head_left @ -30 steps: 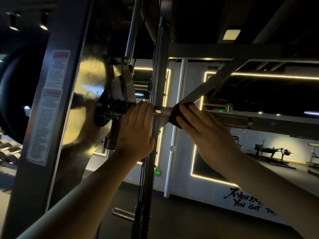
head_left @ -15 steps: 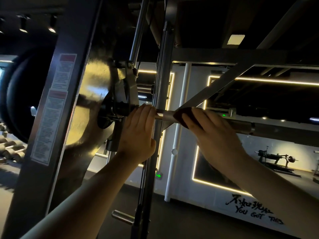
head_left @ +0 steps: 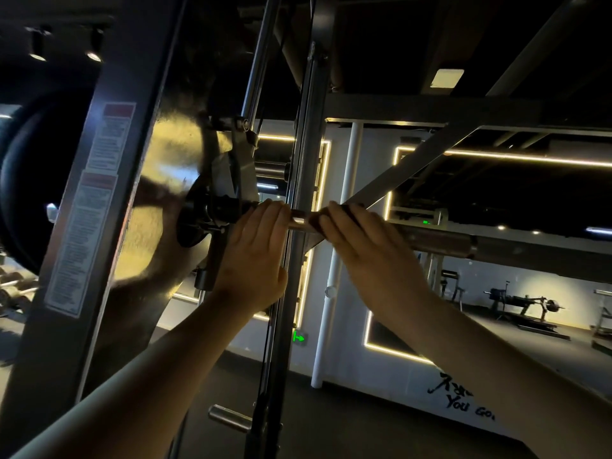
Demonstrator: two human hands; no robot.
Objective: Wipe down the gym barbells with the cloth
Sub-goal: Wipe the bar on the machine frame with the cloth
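Bare left forearm [head_left: 172, 359], bare right forearm [head_left: 480, 356]

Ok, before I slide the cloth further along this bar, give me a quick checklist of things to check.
1. Left hand grips the barbell beside the collar to steady it: ok.
2. Cloth wrapped on the bar under the right hand: ok.
3. Bar to the right of the cloth unobstructed: ok.
4. Bar locked in the rack: cannot tell.
5. Stretch between the hands already clean: cannot tell, too dim.
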